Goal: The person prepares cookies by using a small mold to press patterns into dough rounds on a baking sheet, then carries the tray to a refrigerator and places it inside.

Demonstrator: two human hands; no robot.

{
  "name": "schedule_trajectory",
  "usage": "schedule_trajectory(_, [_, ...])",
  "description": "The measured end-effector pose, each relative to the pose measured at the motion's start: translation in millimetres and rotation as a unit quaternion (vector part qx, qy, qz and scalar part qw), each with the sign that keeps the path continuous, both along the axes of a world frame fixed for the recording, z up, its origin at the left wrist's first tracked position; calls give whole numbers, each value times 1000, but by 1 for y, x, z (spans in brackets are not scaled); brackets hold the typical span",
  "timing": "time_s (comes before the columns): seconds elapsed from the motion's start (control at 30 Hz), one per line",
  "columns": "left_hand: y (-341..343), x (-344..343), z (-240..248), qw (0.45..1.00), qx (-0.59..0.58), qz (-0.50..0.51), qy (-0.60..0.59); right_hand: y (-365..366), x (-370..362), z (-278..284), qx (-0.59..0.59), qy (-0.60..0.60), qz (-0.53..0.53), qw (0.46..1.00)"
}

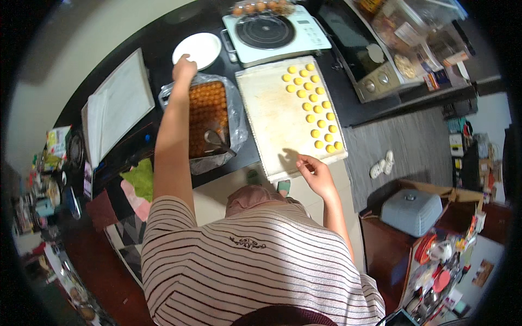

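My left hand reaches forward to the near left rim of a round white plate, its fingers closed at the rim. Under that forearm sits a pan lined with clear plastic, holding rows of small brown glazed balls. A metal spoon rests in the pan's near right part. My right hand hovers by the near edge of a pale-lined baking tray, fingers loosely bent and apart, with nothing visible in them. Several flat yellow dough rounds lie on the tray's right side.
A white induction cooker stands behind the tray, with a carton of eggs beyond it. At the right is an oven with packages on top. Another pale-lined tray lies at the left. White shoes are on the floor.
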State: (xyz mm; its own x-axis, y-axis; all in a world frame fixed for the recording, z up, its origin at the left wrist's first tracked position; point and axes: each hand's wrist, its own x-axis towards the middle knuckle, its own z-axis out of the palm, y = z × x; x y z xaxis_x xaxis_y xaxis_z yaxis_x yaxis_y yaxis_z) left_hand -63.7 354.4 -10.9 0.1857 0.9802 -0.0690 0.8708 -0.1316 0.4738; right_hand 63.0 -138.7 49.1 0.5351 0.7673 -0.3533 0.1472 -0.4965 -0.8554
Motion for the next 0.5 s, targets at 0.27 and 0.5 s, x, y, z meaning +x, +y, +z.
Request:
schedule_trajectory(0.27, [-48,17,7,983,152,-94,-26,-73,38,-72,-112,62,-142,982])
schedule_trajectory(0.5, [-230,38,-10,903,82,-365,-211,-29,-15,-130,113,458,-351,809])
